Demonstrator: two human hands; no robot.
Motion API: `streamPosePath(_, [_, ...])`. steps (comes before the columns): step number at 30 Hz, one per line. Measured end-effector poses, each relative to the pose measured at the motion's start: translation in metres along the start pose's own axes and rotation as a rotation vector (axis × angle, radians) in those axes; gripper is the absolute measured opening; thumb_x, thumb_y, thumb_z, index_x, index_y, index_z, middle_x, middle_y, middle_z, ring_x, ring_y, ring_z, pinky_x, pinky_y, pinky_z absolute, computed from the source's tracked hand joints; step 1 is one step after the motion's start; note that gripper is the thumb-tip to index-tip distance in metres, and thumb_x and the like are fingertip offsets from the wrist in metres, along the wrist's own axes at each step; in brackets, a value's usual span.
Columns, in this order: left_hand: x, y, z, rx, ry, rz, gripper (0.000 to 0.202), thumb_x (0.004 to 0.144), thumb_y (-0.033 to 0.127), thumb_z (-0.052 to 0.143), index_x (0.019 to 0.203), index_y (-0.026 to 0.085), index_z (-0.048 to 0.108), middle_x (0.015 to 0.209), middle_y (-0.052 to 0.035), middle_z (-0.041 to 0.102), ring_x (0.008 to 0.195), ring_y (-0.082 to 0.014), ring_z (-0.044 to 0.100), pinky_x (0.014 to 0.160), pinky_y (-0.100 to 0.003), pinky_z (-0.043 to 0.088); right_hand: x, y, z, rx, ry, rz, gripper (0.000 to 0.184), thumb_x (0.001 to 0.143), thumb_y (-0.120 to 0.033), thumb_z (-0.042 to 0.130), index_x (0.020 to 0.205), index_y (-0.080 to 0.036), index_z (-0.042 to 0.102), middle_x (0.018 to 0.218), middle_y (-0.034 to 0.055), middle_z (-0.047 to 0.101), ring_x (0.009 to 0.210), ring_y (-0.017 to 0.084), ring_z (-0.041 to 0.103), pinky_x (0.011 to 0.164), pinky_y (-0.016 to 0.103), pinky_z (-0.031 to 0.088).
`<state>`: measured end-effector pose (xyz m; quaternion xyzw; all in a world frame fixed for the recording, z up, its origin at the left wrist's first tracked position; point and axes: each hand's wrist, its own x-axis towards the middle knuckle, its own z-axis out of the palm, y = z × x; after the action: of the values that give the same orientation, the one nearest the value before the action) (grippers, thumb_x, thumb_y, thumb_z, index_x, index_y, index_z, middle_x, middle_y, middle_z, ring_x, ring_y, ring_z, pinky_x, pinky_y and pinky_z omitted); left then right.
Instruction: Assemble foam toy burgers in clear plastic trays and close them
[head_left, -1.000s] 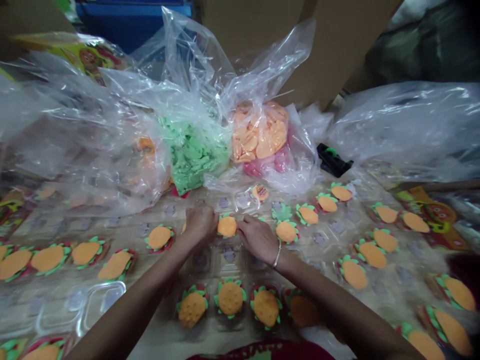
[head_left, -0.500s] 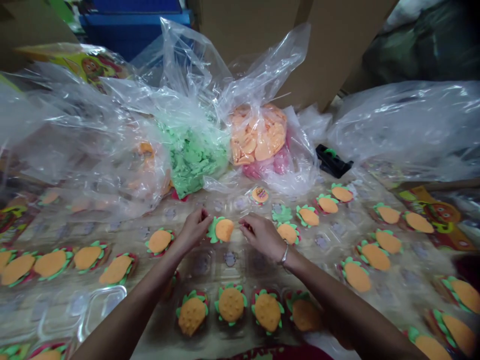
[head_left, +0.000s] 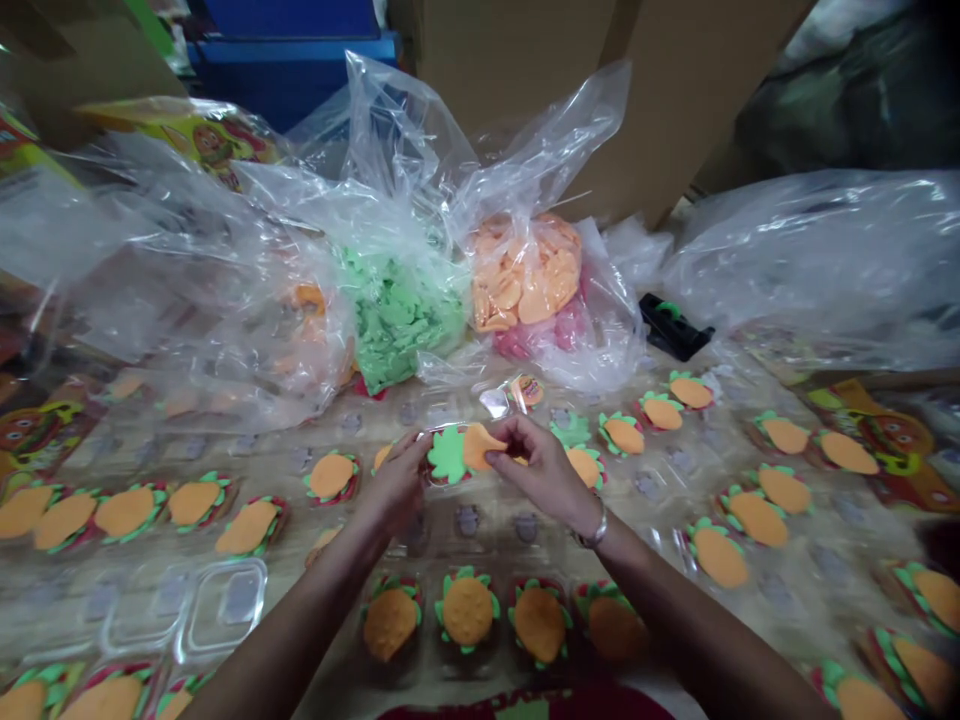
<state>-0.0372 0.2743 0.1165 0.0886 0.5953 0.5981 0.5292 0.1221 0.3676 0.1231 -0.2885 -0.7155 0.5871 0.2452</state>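
Observation:
My right hand (head_left: 541, 470) pinches a thin orange foam bun piece (head_left: 478, 446) and lifts its edge off a green leaf-shaped foam piece (head_left: 448, 455). My left hand (head_left: 397, 485) is closed at the left edge of that green piece, steadying it over a clear blister tray (head_left: 465, 520). Both hands meet at the centre of the table. Finished burger-like stacks sit just below my wrists, such as one with a bumpy orange top (head_left: 467, 610).
Clear plastic bags at the back hold green pieces (head_left: 397, 320), orange pieces (head_left: 529, 275) and pink pieces (head_left: 559, 330). Several filled trays lie left (head_left: 127, 510) and right (head_left: 720, 555). An empty clear tray (head_left: 225, 605) sits lower left. A black object (head_left: 673, 325) lies behind.
The orange piece lay flat on the green piece between my hands. Now my right hand has pinched it and shifted it right, baring the green leaf. The view drifted slightly.

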Motion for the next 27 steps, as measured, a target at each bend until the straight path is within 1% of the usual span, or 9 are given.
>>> streamPosePath(3, [-0.010, -0.004, 0.000, -0.055, -0.029, -0.019, 0.035, 0.068, 0.039, 0.069, 0.093, 0.016, 0.063, 0.090, -0.0045, 0.067, 0.071, -0.0140, 0.061, 0.061, -0.025, 0.049, -0.002, -0.009, 0.008, 0.123, -0.143, 0.034, 0.024, 0.081, -0.023, 0.057, 0.104, -0.019, 0.053, 0.090, 0.0003, 0.061, 0.079, 0.012, 0.057, 0.069, 0.024, 0.046])
streamPosePath(6, [-0.017, -0.005, -0.003, -0.078, -0.031, 0.008, 0.030, 0.071, 0.037, 0.067, 0.093, 0.017, 0.065, 0.096, -0.0056, 0.068, 0.081, -0.0168, 0.063, 0.067, -0.025, 0.049, -0.003, -0.014, 0.018, 0.018, -0.189, 0.009, 0.036, 0.082, -0.018, 0.054, 0.118, -0.021, 0.052, 0.095, 0.0009, 0.063, 0.083, 0.013, 0.058, 0.072, 0.025, 0.047])
streamPosePath(10, [-0.021, -0.003, -0.004, -0.113, -0.004, 0.036, 0.028, 0.072, 0.034, 0.067, 0.094, 0.017, 0.065, 0.094, -0.0056, 0.068, 0.082, -0.0182, 0.063, 0.068, -0.027, 0.050, -0.004, -0.016, 0.024, -0.047, -0.196, -0.002, 0.039, 0.084, -0.017, 0.053, 0.123, -0.022, 0.050, 0.099, 0.0020, 0.064, 0.087, 0.014, 0.059, 0.073, 0.025, 0.047])
streamPosePath(13, [-0.022, -0.004, -0.005, -0.116, -0.001, 0.043, 0.030, 0.072, 0.036, 0.066, 0.096, 0.017, 0.065, 0.092, -0.0057, 0.069, 0.083, -0.0198, 0.063, 0.068, -0.029, 0.050, -0.006, -0.018, 0.024, -0.066, -0.213, -0.004, 0.036, 0.085, -0.019, 0.052, 0.120, -0.021, 0.051, 0.099, 0.0023, 0.064, 0.086, 0.015, 0.059, 0.072, 0.026, 0.047])
streamPosePath(17, [-0.027, -0.004, -0.003, -0.144, 0.018, 0.046, 0.031, 0.072, 0.038, 0.067, 0.095, 0.018, 0.066, 0.094, -0.0044, 0.068, 0.085, -0.0179, 0.062, 0.068, -0.025, 0.049, -0.012, -0.022, 0.023, -0.296, -0.065, -0.162, 0.027, 0.083, -0.018, 0.055, 0.110, -0.020, 0.057, 0.105, 0.0054, 0.060, 0.098, 0.018, 0.056, 0.087, 0.032, 0.046])
streamPosePath(20, [-0.036, -0.004, 0.000, -0.175, -0.049, 0.048, 0.033, 0.071, 0.039, 0.070, 0.096, 0.018, 0.065, 0.099, -0.0049, 0.066, 0.089, -0.0186, 0.061, 0.069, -0.025, 0.049, -0.020, -0.025, 0.024, -0.415, 0.050, -0.227, 0.030, 0.081, -0.020, 0.058, 0.111, -0.019, 0.056, 0.110, 0.0087, 0.054, 0.107, 0.021, 0.052, 0.093, 0.037, 0.044])
streamPosePath(23, [-0.047, -0.003, 0.003, -0.144, -0.119, 0.087, 0.040, 0.065, 0.032, 0.077, 0.100, 0.020, 0.062, 0.098, -0.0034, 0.065, 0.087, -0.0175, 0.062, 0.071, -0.025, 0.050, -0.025, -0.029, 0.025, -0.391, 0.090, -0.224, 0.028, 0.080, -0.021, 0.060, 0.108, -0.019, 0.056, 0.112, 0.0096, 0.052, 0.109, 0.022, 0.051, 0.093, 0.038, 0.045])
streamPosePath(25, [-0.057, -0.002, 0.003, -0.118, -0.109, 0.103, 0.045, 0.062, 0.029, 0.079, 0.102, 0.020, 0.060, 0.096, -0.0025, 0.065, 0.083, -0.0164, 0.063, 0.070, -0.025, 0.050, -0.031, -0.033, 0.022, -0.329, 0.132, -0.231, 0.026, 0.081, -0.025, 0.062, 0.106, -0.020, 0.056, 0.110, 0.0088, 0.054, 0.105, 0.021, 0.053, 0.090, 0.036, 0.047])
streamPosePath(27, [-0.068, 0.000, 0.000, -0.097, -0.083, 0.110, 0.046, 0.063, 0.030, 0.078, 0.103, 0.020, 0.059, 0.096, -0.0026, 0.065, 0.082, -0.0160, 0.063, 0.069, -0.025, 0.049, -0.047, -0.037, 0.011, -0.258, 0.162, -0.209, 0.022, 0.083, -0.030, 0.060, 0.103, -0.022, 0.058, 0.101, 0.0064, 0.059, 0.095, 0.019, 0.057, 0.083, 0.033, 0.049])
